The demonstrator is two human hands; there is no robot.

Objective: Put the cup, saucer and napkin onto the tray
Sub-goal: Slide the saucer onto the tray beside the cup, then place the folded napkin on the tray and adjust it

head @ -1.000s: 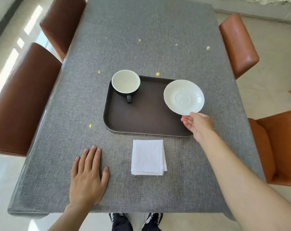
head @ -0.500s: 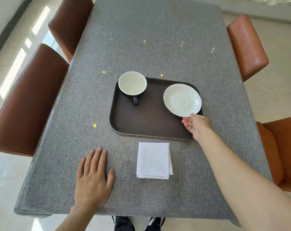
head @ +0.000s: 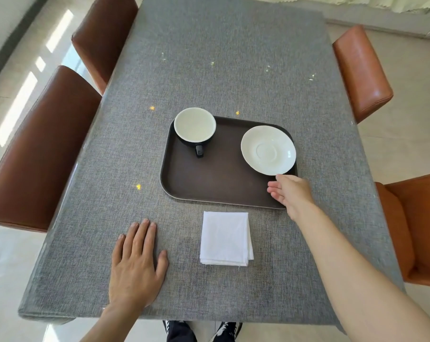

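Observation:
The dark brown tray (head: 209, 178) lies in the middle of the grey table. A black cup (head: 195, 125) with a white inside stands in the tray's far left corner, handle toward me. The white saucer (head: 268, 150) rests on the tray's right side, reaching the right rim. My right hand (head: 291, 193) is just in front of the saucer, thumb tip at its near edge, fingers loose and apart from it. A folded white napkin (head: 226, 238) lies on the table in front of the tray. My left hand (head: 135, 265) lies flat on the table, left of the napkin.
Brown leather chairs stand along both sides: two on the left (head: 43, 149) and two on the right (head: 362, 70). Small yellow specks dot the grey tablecloth (head: 233, 58). The table's near edge runs just behind my left wrist.
The saucer has come left and down onto the tray's right side. My right hand's fingers have come off it. My left hand, the cup and the napkin have stayed put.

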